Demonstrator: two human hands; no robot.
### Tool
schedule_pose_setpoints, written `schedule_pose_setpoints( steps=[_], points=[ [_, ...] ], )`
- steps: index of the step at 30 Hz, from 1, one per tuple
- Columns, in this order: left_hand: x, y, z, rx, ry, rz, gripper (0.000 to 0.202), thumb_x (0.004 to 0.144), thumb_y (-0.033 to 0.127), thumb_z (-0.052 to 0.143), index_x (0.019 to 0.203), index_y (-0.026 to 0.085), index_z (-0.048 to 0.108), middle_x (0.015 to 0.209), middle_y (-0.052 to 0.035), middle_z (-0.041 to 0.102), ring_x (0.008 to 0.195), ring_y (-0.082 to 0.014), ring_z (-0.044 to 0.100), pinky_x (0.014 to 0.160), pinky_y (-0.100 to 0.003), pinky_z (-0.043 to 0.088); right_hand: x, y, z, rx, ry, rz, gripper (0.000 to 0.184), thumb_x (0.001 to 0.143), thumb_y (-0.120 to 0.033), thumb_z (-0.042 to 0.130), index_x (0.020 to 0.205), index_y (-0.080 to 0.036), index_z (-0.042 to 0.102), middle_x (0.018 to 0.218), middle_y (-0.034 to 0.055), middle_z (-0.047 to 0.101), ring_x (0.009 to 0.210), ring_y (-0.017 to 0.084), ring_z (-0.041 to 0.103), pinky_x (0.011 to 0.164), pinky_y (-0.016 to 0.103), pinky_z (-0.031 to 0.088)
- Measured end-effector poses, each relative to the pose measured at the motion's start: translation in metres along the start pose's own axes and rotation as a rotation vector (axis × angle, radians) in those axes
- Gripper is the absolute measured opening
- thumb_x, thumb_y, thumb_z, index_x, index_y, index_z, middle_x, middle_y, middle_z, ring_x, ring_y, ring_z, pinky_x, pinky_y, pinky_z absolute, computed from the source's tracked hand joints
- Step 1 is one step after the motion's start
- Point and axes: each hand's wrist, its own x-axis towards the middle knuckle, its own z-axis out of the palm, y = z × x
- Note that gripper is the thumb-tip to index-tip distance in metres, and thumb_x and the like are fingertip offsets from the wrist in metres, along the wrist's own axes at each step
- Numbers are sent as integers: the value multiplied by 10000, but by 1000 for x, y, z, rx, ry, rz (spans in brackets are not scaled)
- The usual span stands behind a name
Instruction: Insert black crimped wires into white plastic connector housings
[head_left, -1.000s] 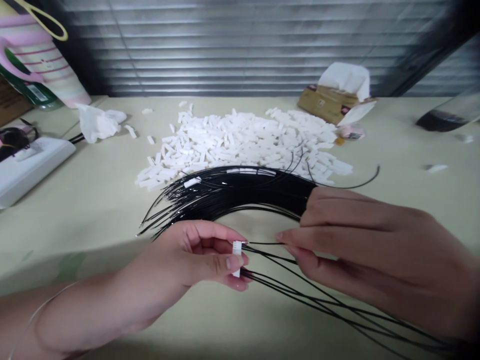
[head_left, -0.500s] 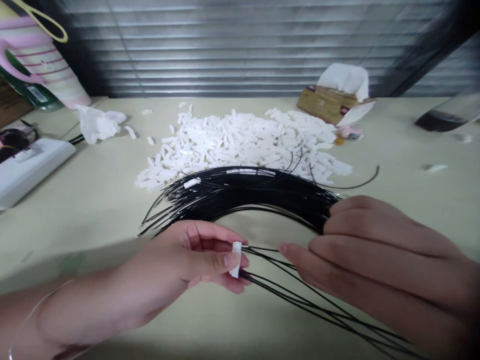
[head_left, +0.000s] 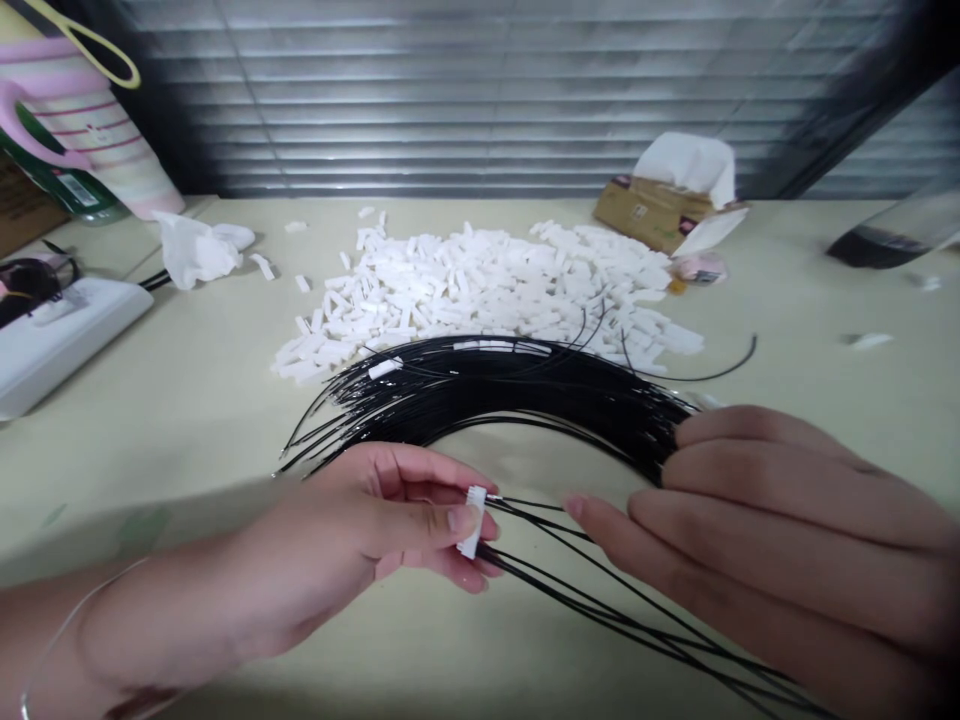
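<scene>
Between thumb and fingers, my left hand pinches a white connector housing. Several thin black wires run out of its right side, in an upper and a lower group. One upper wire shows a metal terminal close to the housing; whether it is seated I cannot tell. My right hand is closed around that wire further right, index fingertip along it, thumb hidden. Behind both hands a thick curved bundle of black wires lies on the table, bare metal ends at its left.
A wide heap of white connector housings lies behind the bundle. At the back are a tissue pack and, far right, a container with dark liquid. On the left stand a striped tumbler, a crumpled tissue and a white power strip.
My right hand has shifted slightly right and down, its fingertip further from the connector housing. My left hand keeps its pinch in nearly the same place.
</scene>
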Motion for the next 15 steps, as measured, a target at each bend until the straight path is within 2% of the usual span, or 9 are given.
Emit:
schedule_pose_setpoints(
  steps=[5, 9, 12, 15],
  points=[
    [1, -1, -1, 31, 0, -4, 89, 744, 65, 689, 832, 79, 700, 724, -51, 694, 642, -116, 650, 622, -200, 534, -2, 0, 3, -37, 40, -37, 388, 889, -59, 384, 604, -214, 598, 730, 27, 534, 689, 164, 529, 670, 411, 403],
    [1, -2, -1, 35, 8, -11, 104, 731, 75, 706, 834, 84, 699, 727, -51, 696, 642, -120, 653, 626, -205, 534, -3, 3, 3, -40, 4, -75, 386, 866, -17, 370, 692, -202, 660, 723, 21, 555, 611, 148, 510, 589, 407, 414],
    [0, -2, -1, 32, 15, -9, 100, 722, 73, 712, 820, 91, 701, 716, -41, 695, 635, -119, 655, 621, -200, 529, -1, 4, 2, -51, 8, -102, 376, 847, 9, 393, 712, -200, 674, 766, 22, 556, 632, 140, 490, 595, 389, 410],
    [0, -2, -2, 41, 23, -13, 99, 727, 68, 704, 824, 90, 703, 729, -46, 698, 644, -115, 650, 626, -198, 524, 1, 1, 6, 3, 42, -64, 402, 876, -11, 366, 682, -200, 664, 776, 31, 534, 658, 143, 479, 620, 381, 392]
  ],
)
